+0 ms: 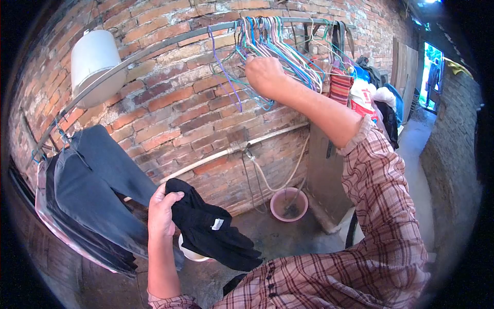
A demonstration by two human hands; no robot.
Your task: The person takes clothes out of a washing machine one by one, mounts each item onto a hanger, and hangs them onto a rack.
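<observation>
My left hand (162,208) grips the upper end of a black garment (208,226), which hangs down to the right and shows a small white label. My right hand (264,76) is raised to the bunch of coloured hangers (288,56) on the metal rail (190,35). Its fingers are closed at the left side of the bunch; which hanger they hold, if any, is hidden. A purple hanger (225,72) hangs apart, left of that hand.
Grey trousers (95,175) and other clothes hang at the left. A white bucket (95,62) hangs on the brick wall (170,103). Below stand a pink basin (289,204) and a partly hidden white container. Bags (363,95) hang at the right.
</observation>
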